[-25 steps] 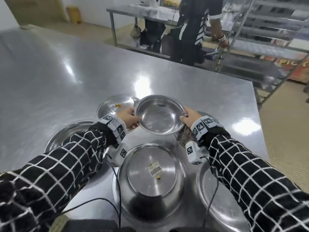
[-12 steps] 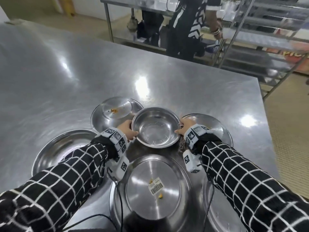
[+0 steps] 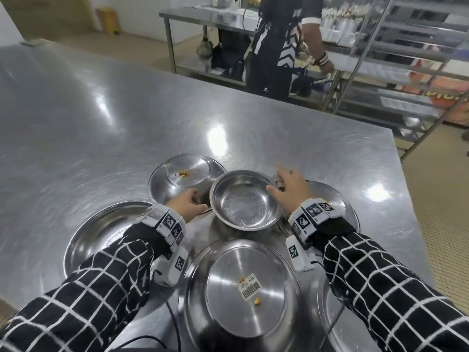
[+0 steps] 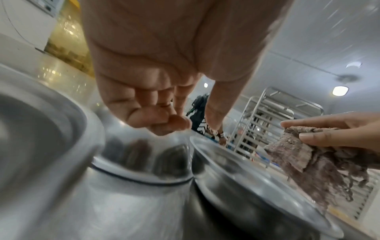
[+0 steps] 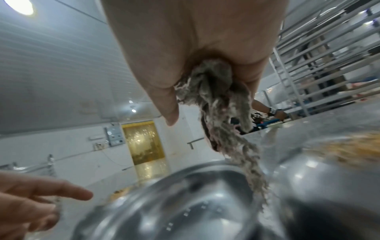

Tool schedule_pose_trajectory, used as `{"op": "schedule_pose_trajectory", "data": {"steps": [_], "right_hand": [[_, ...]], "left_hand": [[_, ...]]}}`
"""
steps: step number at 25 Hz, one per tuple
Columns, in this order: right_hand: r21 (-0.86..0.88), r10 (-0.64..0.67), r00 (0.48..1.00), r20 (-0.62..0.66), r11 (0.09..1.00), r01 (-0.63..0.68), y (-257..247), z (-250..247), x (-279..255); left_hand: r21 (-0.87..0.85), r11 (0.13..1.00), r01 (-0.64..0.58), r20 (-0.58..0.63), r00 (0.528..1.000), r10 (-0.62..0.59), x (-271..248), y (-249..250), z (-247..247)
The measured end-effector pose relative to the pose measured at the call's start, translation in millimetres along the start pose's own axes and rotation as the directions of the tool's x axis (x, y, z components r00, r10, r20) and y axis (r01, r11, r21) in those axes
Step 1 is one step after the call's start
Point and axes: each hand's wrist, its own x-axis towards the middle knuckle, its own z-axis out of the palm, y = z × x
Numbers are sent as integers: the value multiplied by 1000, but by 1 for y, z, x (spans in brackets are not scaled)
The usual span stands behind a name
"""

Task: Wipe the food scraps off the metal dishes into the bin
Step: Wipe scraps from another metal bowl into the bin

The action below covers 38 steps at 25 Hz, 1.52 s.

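Note:
A small empty metal bowl (image 3: 245, 199) stands upright among the other dishes, and neither hand holds it. My left hand (image 3: 189, 203) hovers just left of its rim with loosely curled fingers and holds nothing (image 4: 164, 120). My right hand (image 3: 285, 185) is over the bowl's right rim and grips a frayed grey rag (image 5: 216, 97), which hangs down beside the bowl (image 5: 174, 203). An upturned bowl (image 3: 165, 186) at the back left carries food scraps (image 3: 184, 173). A larger upturned bowl (image 3: 228, 313) in front carries a barcode sticker (image 3: 250, 285) and crumbs. No bin is in view.
The dishes sit on a steel table (image 3: 101, 110). A wide dish (image 3: 101, 232) lies at the left, a plate (image 3: 335, 196) under my right wrist, another (image 3: 327, 316) at the lower right. A person (image 3: 279, 47) stands past the far edge by metal racks (image 3: 406, 59).
Both hands held the small bowl by its rim and lowered it among the dishes. Now both have let go, and the right hand has lifted away with the rag.

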Motion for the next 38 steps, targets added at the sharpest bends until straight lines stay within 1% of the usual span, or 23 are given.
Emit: {"op": "schedule_pose_trajectory", "data": {"steps": [4,6,8,10,11,13,15,16,17,18,19,20,22,24,25,27,28,29,31,33,35,37,38], "right_hand": [[56,-187,982,-10,981,187,-57,1,-22],[89,-232,973,17,969,230,-88,13,-32],[89,-244,965,93,968,236,-112,31,-40],[22,-262,940,218,964,264,-139,56,-47],[-30,-257,927,274,961,275,-151,69,-51],[-117,-195,900,389,959,259,-172,94,-55],[-195,-114,874,472,954,229,-183,116,-54],[-224,-95,865,492,946,232,-187,126,-52],[-260,-81,861,501,935,239,-189,135,-52],[-307,-81,855,511,912,270,-191,143,-50],[-349,-92,850,519,885,309,-194,148,-50],[-382,-105,859,501,863,329,-198,153,-49],[-353,-80,902,424,903,245,-206,158,-49],[-267,-38,937,348,954,138,-212,155,-48],[-205,-16,947,321,975,86,-215,150,-50],[19,1,959,282,1000,-7,-220,134,-58],[145,-7,969,247,989,-30,-222,124,-64],[236,-13,981,196,971,-34,-223,111,-74],[359,-11,994,108,933,-29,-222,89,-94],[480,40,999,22,876,-46,-211,69,-117],[547,94,991,-92,836,-28,-193,49,-140],[638,166,975,-151,770,-32,-162,30,-162],[702,203,965,-163,712,-32,-142,20,-172]], "left_hand": [[-38,999,7,-115,993,-11,-38,-36,-32],[-68,998,20,-182,983,-32,-59,-61,-43],[-61,997,39,-246,968,-53,-75,-88,-50],[-11,994,108,-297,949,-106,-94,-118,-56],[42,983,180,-301,940,-160,-103,-131,-57],[177,921,348,-288,913,-290,-121,-153,-55],[241,867,436,-280,886,-368,-134,-166,-49],[228,855,465,-273,874,-403,-136,-178,-44],[161,858,487,-257,860,-440,-137,-186,-41],[30,867,498,-219,849,-480,-139,-193,-40],[-138,862,488,-172,845,-506,-139,-199,-38],[-281,845,455,-133,854,-503,-139,-204,-38],[-437,817,378,-103,881,-462,-142,-208,-39],[-548,792,267,-150,901,-408,-147,-207,-46],[-616,765,187,-188,908,-374,-150,-204,-50],[-747,665,14,-251,920,-301,-158,-194,-62],[-787,614,-62,-281,922,-267,-161,-186,-69],[-808,573,-135,-317,920,-230,-163,-177,-76],[-834,496,-242,-365,916,-166,-166,-155,-87],[-843,449,-297,-371,924,-86,-169,-127,-93],[-836,438,-329,-358,933,17,-175,-96,-90],[-848,418,-326,-309,945,111,-183,-61,-80],[-860,408,-305,-267,952,149,-187,-44,-72]]}}
